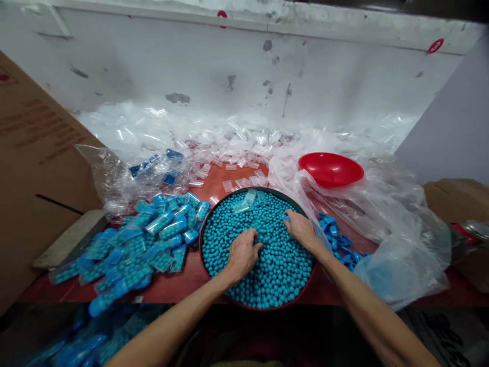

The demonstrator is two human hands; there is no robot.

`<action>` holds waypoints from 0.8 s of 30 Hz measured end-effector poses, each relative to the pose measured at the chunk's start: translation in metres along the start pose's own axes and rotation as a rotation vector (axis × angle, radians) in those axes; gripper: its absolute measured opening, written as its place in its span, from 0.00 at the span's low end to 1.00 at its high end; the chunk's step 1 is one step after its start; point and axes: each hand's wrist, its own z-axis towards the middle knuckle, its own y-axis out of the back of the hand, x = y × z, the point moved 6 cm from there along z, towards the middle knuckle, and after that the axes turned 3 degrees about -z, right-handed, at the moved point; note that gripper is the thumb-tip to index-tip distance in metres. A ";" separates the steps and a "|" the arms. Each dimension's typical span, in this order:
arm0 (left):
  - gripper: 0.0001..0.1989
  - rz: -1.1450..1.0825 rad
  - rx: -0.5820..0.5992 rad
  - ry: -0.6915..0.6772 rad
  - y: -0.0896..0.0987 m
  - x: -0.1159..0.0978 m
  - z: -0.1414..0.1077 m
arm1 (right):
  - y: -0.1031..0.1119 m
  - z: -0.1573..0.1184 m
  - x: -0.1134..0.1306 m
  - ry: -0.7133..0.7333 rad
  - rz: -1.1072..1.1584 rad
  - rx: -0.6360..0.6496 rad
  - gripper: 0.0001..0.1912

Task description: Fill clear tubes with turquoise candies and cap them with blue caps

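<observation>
A wide round tub [202, 255] with a dark red rim is filled with small turquoise balls [275, 275]. Over the middle of the balls, my left hand [243, 255] is closed, its fingers curled round what looks like a small clear plastic container [260, 235]; its outline blends into the balls. My right hand [301, 230], at the tub's right side, pinches a small blue cap [286, 217]. Clear empty containers [244, 202] lie on the balls near the far rim.
Left of the tub, filled blue-capped containers [153, 239] are heaped up. Loose blue caps [338, 244] lie to the right, beside a plastic bag [401, 250]. Behind are a red bowl [330, 171] and many clear containers [229, 137]. A cardboard box [42, 168] stands left.
</observation>
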 end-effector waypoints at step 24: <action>0.14 -1.144 0.317 0.171 -0.008 0.007 -0.019 | 0.012 -0.063 0.067 0.254 0.809 -0.053 0.13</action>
